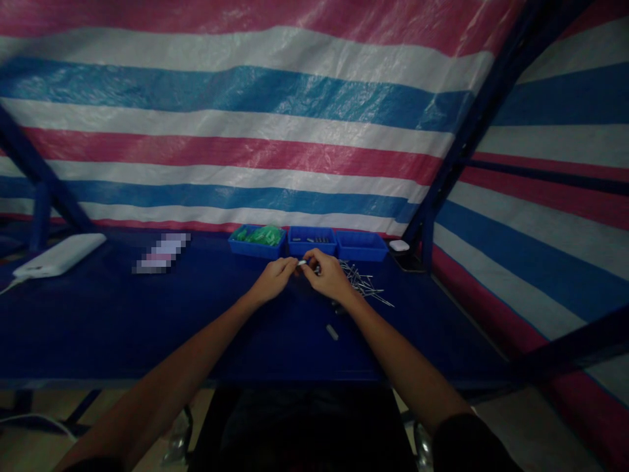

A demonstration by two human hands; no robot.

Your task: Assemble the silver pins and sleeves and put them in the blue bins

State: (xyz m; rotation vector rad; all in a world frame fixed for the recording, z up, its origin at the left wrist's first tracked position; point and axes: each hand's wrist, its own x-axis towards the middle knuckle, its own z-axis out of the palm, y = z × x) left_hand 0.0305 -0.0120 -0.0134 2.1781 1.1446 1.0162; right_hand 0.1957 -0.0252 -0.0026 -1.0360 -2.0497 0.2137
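In the middle of the table my left hand (274, 279) and my right hand (328, 275) meet at their fingertips. Pinched between them is a small white piece (301, 263), too small for me to tell its kind. Both hands are closed on it. Right beside my right hand lies a loose pile of thin metal rods (366, 283), partly hidden behind that hand. A short grey block (332, 332) rests on the table between my forearms. Another small grey piece (339, 308) shows beside my right wrist.
Behind my hands stand three blue trays: the left tray (256, 250) holds green plastic, the middle tray (314, 248) several small grey pieces, and the right tray (362, 248) is beside them. A white power bank (61, 255) lies far left; a white case (398, 245) sits on the right.
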